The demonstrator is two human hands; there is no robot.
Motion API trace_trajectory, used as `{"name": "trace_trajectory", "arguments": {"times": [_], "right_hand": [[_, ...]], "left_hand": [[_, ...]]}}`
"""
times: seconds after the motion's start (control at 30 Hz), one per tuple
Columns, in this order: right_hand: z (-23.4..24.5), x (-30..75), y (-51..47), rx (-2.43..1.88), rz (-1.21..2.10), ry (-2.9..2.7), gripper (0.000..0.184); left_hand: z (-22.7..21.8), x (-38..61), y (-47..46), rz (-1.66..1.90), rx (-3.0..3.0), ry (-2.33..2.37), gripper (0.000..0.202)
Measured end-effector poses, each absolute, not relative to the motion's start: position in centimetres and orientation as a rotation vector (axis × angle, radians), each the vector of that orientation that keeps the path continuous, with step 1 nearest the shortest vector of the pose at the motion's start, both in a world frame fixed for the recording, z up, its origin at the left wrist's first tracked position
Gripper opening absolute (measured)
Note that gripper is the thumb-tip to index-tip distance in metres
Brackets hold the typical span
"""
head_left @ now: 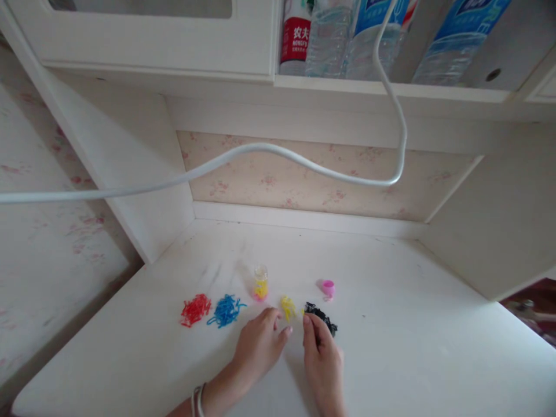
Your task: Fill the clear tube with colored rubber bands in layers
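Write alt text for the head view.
The right hand seems to pinch a yellow strand beside a black pile on a white desk; the left hand is near a yellow pile. Leftward: a red pile and a blue pile; behind: a clear container of yellow pieces and a pink cup-like piece.

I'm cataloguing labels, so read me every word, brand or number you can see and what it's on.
"农夫": red bottle label
"NONGFU": red bottle label, below that
"RE": rightmost blue label, end of a cut-off word
Too small, blurred or cropped: the red bottle label's bottom line; logos on the rightmost and other blue label.
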State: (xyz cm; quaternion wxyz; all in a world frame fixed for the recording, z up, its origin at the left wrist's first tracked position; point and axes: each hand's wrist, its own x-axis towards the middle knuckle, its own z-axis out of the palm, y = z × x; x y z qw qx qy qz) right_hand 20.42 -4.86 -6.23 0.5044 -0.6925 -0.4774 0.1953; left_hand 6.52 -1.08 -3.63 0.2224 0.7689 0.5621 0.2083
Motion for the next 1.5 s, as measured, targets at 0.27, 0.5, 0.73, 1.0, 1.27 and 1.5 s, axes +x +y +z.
{"name": "trace_trajectory", "arguments": {"times": [0.27,0.5,0.73,1.0,1.27,1.5], "right_hand": [[-2.4,18.8,-2.5,-1.551,0.604,-1.148,0.043],[2.9,15.7,1.8,-1.500,0.486,-1.393,0.039],[3.9,14.4,4.2,-1.522,0.390,-1.587,0.042],[3.5,14.4,4.1,-1.564,0.382,-1.587,0.043],[0.4,17.8,2.1,-1.683,0.296,-1.333,0.049],[-4.5,19.9,-2.7,-2.003,-0.028,-1.727,0.036]], "left_hand": [[-3.8,7.9,-0.2,0.406,2.386,1.659,0.023],[-4.9,6.4,0.0,0.424,2.411,1.545,0.024],[-4.7,6.1,0.1,0.585,2.266,1.556,0.027],[-4.5,6.0,0.5,0.656,2.218,1.544,0.025],[-4.2,5.9,0.5,0.765,2.126,1.542,0.032],[-4.4,6.0,1.0,1.061,2.019,1.400,0.027]]}}
